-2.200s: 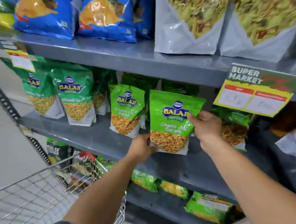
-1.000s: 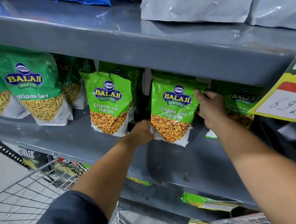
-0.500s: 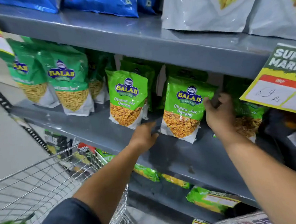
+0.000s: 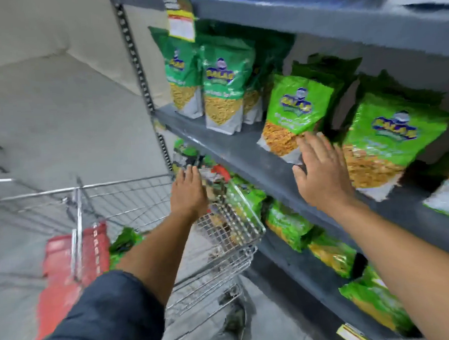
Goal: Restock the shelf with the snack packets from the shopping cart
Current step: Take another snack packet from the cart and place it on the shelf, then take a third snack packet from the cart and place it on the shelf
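Note:
Green Balaji snack packets stand upright on the grey middle shelf [image 4: 233, 153]. The packet I just placed [image 4: 388, 145] stands at the right, beside another Chana Jor Garam packet [image 4: 293, 114]. My right hand [image 4: 320, 175] hovers open in front of the shelf edge between these two, holding nothing. My left hand [image 4: 189, 192] is open, fingers spread, above the far rim of the wire shopping cart [image 4: 131, 200]. A green packet [image 4: 123, 242] lies inside the cart, partly hidden by my left arm.
A red child seat flap [image 4: 74, 258] sits at the cart's near end. More green and yellow packets [image 4: 288, 226] lie on the lower shelf. A yellow price tag [image 4: 181, 26] hangs from the upper shelf. Grey floor lies to the left.
Both hands have let go of the placed packet and pulled back. My left hand dropped down toward the cart. The view swung left and down, so the cart fills more of it.

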